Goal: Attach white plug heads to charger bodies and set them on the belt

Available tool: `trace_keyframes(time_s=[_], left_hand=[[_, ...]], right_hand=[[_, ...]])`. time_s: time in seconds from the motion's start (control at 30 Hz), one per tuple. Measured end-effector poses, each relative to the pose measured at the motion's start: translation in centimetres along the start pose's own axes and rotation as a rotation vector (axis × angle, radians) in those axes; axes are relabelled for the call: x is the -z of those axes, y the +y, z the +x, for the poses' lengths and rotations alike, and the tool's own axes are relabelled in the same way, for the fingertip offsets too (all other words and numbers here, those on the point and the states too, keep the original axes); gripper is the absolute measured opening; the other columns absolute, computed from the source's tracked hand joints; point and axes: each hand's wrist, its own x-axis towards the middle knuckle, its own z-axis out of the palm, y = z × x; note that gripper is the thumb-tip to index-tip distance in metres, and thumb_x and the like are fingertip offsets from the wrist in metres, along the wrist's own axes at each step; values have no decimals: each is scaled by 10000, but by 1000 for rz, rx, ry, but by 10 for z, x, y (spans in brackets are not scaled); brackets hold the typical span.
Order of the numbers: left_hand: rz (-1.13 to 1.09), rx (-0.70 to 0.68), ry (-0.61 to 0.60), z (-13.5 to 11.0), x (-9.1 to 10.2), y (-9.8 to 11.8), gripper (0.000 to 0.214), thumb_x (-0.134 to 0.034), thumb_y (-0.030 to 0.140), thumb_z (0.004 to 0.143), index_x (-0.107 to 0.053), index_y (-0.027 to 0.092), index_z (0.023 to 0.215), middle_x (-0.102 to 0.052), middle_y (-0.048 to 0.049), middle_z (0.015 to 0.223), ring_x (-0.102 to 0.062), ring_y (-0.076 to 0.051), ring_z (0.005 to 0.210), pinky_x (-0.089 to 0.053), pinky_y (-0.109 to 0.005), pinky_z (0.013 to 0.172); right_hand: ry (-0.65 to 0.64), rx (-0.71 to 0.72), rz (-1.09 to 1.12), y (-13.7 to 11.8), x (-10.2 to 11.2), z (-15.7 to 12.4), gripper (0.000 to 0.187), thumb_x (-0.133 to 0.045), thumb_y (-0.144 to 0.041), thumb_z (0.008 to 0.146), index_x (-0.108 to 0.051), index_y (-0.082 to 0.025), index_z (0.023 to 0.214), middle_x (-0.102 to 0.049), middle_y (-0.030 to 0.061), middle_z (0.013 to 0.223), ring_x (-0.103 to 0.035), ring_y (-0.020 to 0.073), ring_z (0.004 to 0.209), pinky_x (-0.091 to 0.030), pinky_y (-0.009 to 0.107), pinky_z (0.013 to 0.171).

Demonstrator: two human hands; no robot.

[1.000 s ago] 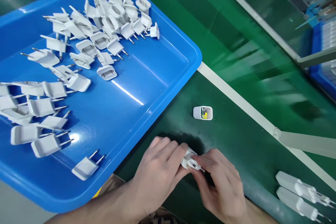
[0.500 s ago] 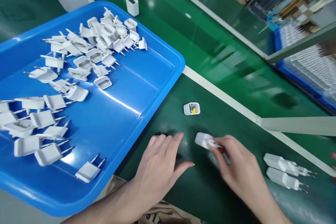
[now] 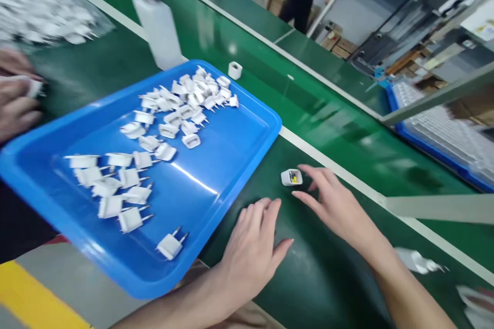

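Note:
My left hand (image 3: 252, 247) lies flat and empty on the green belt (image 3: 328, 277), just past the near right rim of the blue tray (image 3: 216, 175). My right hand (image 3: 334, 203) hovers over the belt with fingers spread, its fingertips right beside a small white charger body (image 3: 291, 177) with a yellow part showing in its open end. It does not grip it. Several white plug caps (image 3: 185, 108) with metal pins lie scattered in the tray. A finished white plug (image 3: 417, 260) rests on the belt beside my right forearm.
A white plastic bottle (image 3: 158, 28) stands beyond the tray, and a lone white shell (image 3: 234, 70) sits at the tray's far corner. Another person's hands (image 3: 15, 92) are at the left edge. A blue bin (image 3: 436, 128) of parts sits far right. A person stands in the background.
My right hand has let go of the assembled plug, which now lies beside my forearm, and has moved forward to the open charger body. The view tilted up. My left hand stayed flat.

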Motion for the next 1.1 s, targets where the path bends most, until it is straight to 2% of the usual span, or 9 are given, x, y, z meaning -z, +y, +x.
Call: trace_keyframes(time_s=[0.1,0.2,0.37,0.43,0.57,0.67,0.87,1.0,1.1], left_hand=[[-15,76,25,-2,-1,0,759,-636,295,983,-221,143,1600,-461,-204,1515,-556,-344,1253,-541,-489,1003],[1,138,24,-1,-5,1,828,-676,209,937,-208,178,1619,-472,-178,1525,-565,-339,1257,-562,-495,1007],[62,130,-50,7,-7,-1,527,-740,157,875,-547,161,1366,-637,-129,1297,-648,-301,1069,-618,-482,904],[64,122,-71,10,-8,-3,525,-816,237,834,-594,156,1303,-656,-129,1222,-654,-301,1024,-629,-475,865],[33,179,-154,15,-14,-8,604,-918,460,720,-663,152,1172,-660,-136,1110,-651,-319,975,-629,-478,818],[22,246,-193,18,-27,-14,684,-915,598,659,-682,162,1132,-657,-134,1083,-643,-329,961,-613,-498,832],[6,266,-180,17,-39,-18,610,-851,625,717,-678,170,1085,-639,-139,1103,-625,-323,966,-586,-471,819],[-75,171,-161,11,-14,-8,729,-896,484,705,-613,139,1282,-621,-174,1254,-613,-360,1067,-580,-547,926],[-184,147,-137,9,5,-5,507,-760,234,841,-569,163,1304,-597,-148,1326,-594,-326,1163,-571,-519,995]], right_hand=[[-234,194,182,-5,-10,25,378,-431,-508,1091,-559,-272,1358,-641,90,1192,-682,229,990,-597,371,840],[-451,311,254,-8,6,32,340,-460,-451,1101,-542,-327,1407,-638,58,1284,-670,207,1110,-587,332,921],[-202,396,235,-48,23,77,204,-498,-397,1095,-641,-255,1065,-661,46,1092,-660,199,977,-553,311,819],[-154,485,281,-78,9,111,177,-509,-300,1086,-616,-225,967,-637,39,1027,-637,182,936,-530,303,819],[-235,511,157,-137,-38,172,203,-621,-242,1027,-607,-223,1228,-595,72,1157,-646,195,967,-529,344,889],[-272,489,88,-157,-63,189,138,-690,-270,983,-650,-194,1091,-601,84,1077,-656,245,930,-535,386,837],[-254,464,307,-107,-44,147,109,-625,-149,951,-578,-201,1035,-645,51,1053,-671,208,959,-573,366,869],[-212,283,859,-49,-13,79,289,-680,-284,989,-570,-287,1256,-673,49,1158,-698,213,1086,-621,348,914],[-182,156,931,-25,-8,27,317,-766,-357,958,-631,-308,1240,-697,47,1085,-736,216,975,-647,311,817]])
